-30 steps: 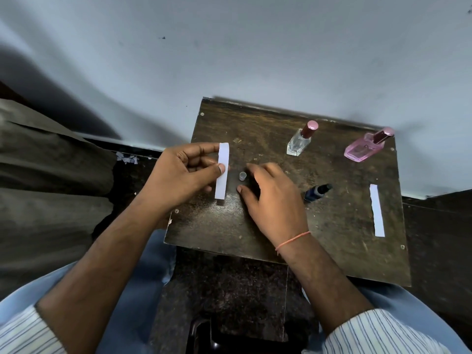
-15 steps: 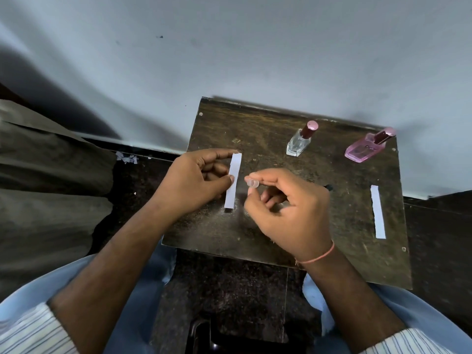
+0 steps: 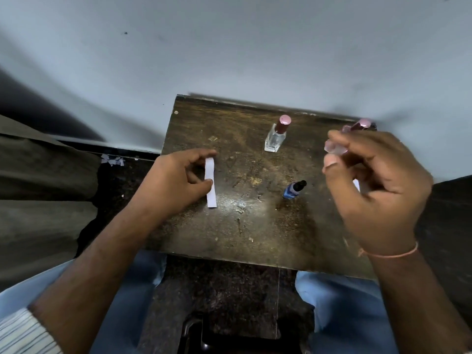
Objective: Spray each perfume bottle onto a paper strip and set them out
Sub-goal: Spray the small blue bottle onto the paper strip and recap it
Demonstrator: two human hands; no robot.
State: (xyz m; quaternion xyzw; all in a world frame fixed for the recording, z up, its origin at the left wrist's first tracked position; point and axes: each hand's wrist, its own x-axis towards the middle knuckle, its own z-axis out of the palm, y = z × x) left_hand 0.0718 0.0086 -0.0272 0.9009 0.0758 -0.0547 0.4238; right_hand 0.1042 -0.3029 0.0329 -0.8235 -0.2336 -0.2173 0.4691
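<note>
Holding a white paper strip (image 3: 210,182) in the left hand (image 3: 176,185), thumb and fingers pinched on it over the table (image 3: 229,226). Pinching a small clear cap (image 3: 335,149) up high in the right hand (image 3: 378,190). Standing apart on the table: small blue bottle (image 3: 293,190), clear bottle (image 3: 275,135).

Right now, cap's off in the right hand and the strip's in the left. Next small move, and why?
Probably set the clear cap down on the table so the right hand is free for the blue bottle. That bottle stands uncapped with nothing holding it, while the left hand holds the strip ready.
</note>
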